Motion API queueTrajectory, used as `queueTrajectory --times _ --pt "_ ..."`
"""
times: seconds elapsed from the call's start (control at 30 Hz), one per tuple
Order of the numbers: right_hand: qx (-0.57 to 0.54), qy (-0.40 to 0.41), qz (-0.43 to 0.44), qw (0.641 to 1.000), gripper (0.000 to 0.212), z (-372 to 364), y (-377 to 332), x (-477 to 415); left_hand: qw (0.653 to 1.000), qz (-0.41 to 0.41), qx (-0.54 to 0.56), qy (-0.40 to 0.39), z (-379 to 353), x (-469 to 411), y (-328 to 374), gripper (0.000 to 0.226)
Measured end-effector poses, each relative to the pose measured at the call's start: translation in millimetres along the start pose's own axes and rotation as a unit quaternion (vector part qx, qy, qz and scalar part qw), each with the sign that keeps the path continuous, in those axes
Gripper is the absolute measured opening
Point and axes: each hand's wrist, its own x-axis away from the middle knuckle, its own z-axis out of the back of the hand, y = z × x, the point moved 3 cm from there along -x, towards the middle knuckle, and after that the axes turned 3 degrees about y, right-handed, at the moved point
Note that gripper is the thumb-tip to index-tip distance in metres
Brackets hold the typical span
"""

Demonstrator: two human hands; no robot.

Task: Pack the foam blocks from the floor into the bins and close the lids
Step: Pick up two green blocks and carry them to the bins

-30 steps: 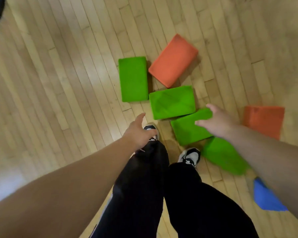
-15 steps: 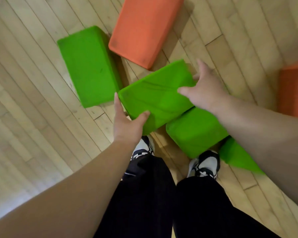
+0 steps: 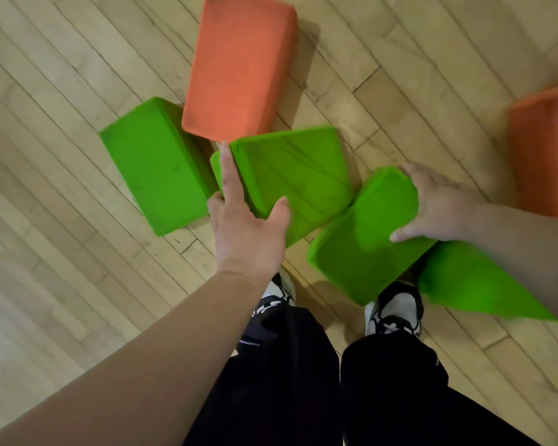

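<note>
Several foam blocks lie on the wooden floor in front of my feet. My left hand (image 3: 242, 217) grips the near left corner of the middle green block (image 3: 300, 175), index finger along its side and thumb on its top. My right hand (image 3: 438, 204) holds the right green block (image 3: 361, 246) by its far end, with the thumb on top; the block is tilted above my right shoe. Another green block (image 3: 155, 165) lies to the left and an orange block (image 3: 242, 66) lies beyond. No bin is in view.
A second orange block (image 3: 548, 149) sits at the right edge. One more green block (image 3: 471, 284) lies under my right forearm. My two shoes (image 3: 393, 310) stand just behind the blocks. Bare wood floor (image 3: 62, 252) spreads to the left.
My right hand left the middle green block and took hold of the right green block. My left hand stayed on the middle block. The view moved closer to the floor.
</note>
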Motion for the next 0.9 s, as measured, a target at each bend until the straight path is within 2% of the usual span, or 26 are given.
queueTrajectory --times 0.1,0.2,0.33,0.47,0.6,0.7,0.9 --pt "-0.027 0.011 0.006 1.000 0.145 0.4 6.9 16.0 0.999 0.025 -0.024 -0.003 5.5 3.5 -0.1 0.099" --pt "-0.102 0.000 -0.012 0.995 0.117 0.4 0.5 56.1 0.998 0.043 -0.042 -0.004 22.5 15.6 15.8 0.097" --pt "-0.217 0.015 -0.064 0.974 0.102 20.2 -10.9 160.4 0.992 -0.001 -0.114 -0.046 75.0 61.0 76.5 0.094" --pt "-0.302 0.107 -0.118 0.940 0.104 69.3 -14.4 299.9 0.974 -0.078 -0.196 -0.079 159.0 124.7 155.7 0.092" --pt "-0.355 0.195 -0.181 0.896 0.098 128.3 -19.8 448.4 0.944 -0.179 -0.245 -0.131 238.6 200.0 239.0 0.094" --pt "-0.368 0.255 -0.196 0.872 0.096 153.6 -35.1 542.5 0.909 -0.263 -0.280 -0.162 277.2 253.7 289.5 0.096" --pt "-0.410 0.362 -0.249 0.799 0.096 128.6 -79.1 692.9 0.823 -0.408 -0.310 -0.244 313.7 325.3 342.2 0.093"
